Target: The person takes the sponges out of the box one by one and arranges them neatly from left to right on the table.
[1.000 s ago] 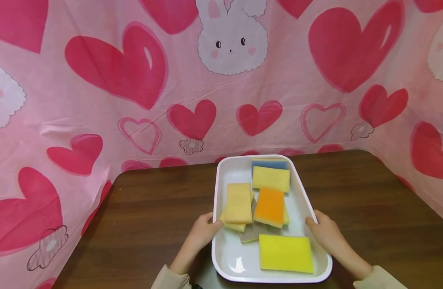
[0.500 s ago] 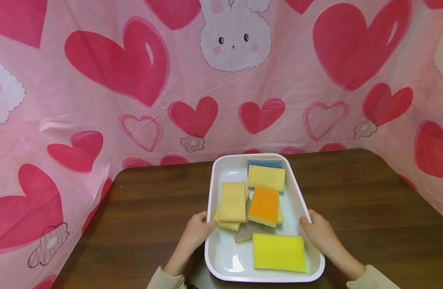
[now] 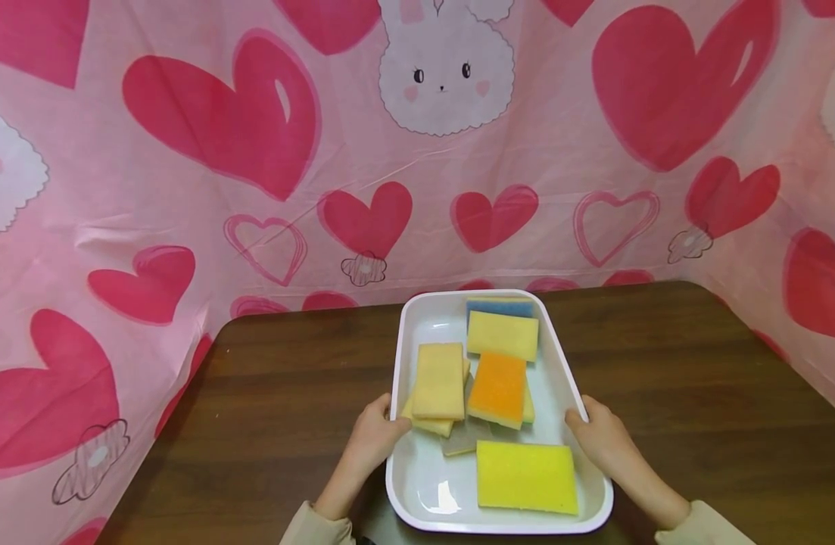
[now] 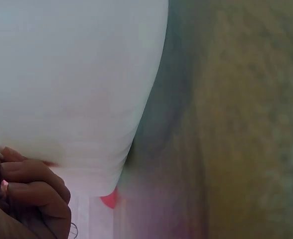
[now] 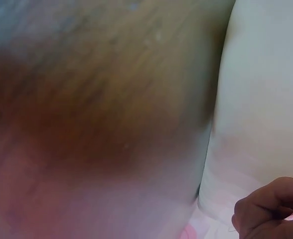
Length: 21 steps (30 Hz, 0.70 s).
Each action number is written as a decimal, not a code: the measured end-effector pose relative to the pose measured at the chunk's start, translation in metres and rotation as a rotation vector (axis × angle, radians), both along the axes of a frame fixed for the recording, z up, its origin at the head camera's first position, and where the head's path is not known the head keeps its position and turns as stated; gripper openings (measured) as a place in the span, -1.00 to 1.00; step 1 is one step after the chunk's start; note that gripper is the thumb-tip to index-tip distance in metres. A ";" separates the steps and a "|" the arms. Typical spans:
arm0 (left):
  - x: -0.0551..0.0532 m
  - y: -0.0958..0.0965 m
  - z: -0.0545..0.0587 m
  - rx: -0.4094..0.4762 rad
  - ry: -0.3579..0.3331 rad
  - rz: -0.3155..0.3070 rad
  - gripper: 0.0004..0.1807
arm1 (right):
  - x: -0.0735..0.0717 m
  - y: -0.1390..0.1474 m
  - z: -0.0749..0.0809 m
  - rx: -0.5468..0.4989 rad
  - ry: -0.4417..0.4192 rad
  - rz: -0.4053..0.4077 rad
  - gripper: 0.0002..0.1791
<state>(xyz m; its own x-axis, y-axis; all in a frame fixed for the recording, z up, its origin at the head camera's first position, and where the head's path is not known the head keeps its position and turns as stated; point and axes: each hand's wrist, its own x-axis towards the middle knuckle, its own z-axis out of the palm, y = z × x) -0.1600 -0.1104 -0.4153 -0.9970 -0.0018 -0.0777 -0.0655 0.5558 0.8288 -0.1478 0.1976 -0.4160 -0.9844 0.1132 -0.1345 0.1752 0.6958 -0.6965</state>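
A white rectangular tray (image 3: 436,522) with rounded corners sits at the near middle of the table in the head view. My left hand (image 3: 376,435) grips its left rim, thumb over the edge; in the left wrist view this hand's fingers (image 4: 37,194) curl beside the tray's outer wall. On the opposite rim my right hand (image 3: 602,435) holds on in the same way. Inside lie several sponges: a bright yellow sponge (image 3: 526,477) nearest me, an orange sponge (image 3: 499,386), pale yellow sponges (image 3: 440,382) overlapping at left, a grey-faced one (image 3: 466,437), and a blue-faced sponge (image 3: 500,307) at the far end.
The dark brown wooden table (image 3: 288,393) extends to both sides of the tray. A pink cloth (image 3: 294,144) with hearts and rabbits hangs behind and along the sides, close to the table's far edge.
Over the first half second the tray shifts slightly left with both hands on it. Since then it has stayed practically still, and the sponges keep their arrangement.
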 end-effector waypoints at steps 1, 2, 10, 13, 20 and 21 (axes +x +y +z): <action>0.000 0.000 0.000 0.005 0.001 -0.005 -0.72 | 0.000 0.000 0.001 0.000 -0.001 0.000 -0.69; -0.001 0.000 -0.001 0.007 0.002 -0.008 -0.70 | 0.001 0.000 0.001 -0.001 0.000 0.001 -0.69; -0.003 0.001 -0.001 0.006 -0.001 -0.015 -0.66 | 0.001 0.005 0.009 0.044 -0.014 0.043 -0.71; -0.003 0.001 -0.001 0.016 -0.008 -0.011 -0.64 | 0.000 0.008 0.018 0.078 -0.006 0.058 -0.64; -0.002 0.002 0.001 0.030 -0.010 -0.005 -0.61 | -0.004 0.001 0.044 0.125 0.101 0.064 -0.45; -0.002 0.002 0.001 0.031 -0.009 -0.004 -0.61 | -0.005 -0.001 0.047 0.139 0.115 0.069 -0.46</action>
<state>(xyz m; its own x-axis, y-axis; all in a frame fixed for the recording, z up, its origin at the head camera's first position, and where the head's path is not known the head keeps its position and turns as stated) -0.1618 -0.1084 -0.4138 -0.9962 0.0050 -0.0868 -0.0709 0.5304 0.8448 -0.1526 0.1964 -0.3692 -0.9985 0.0545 -0.0086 0.0486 0.7945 -0.6053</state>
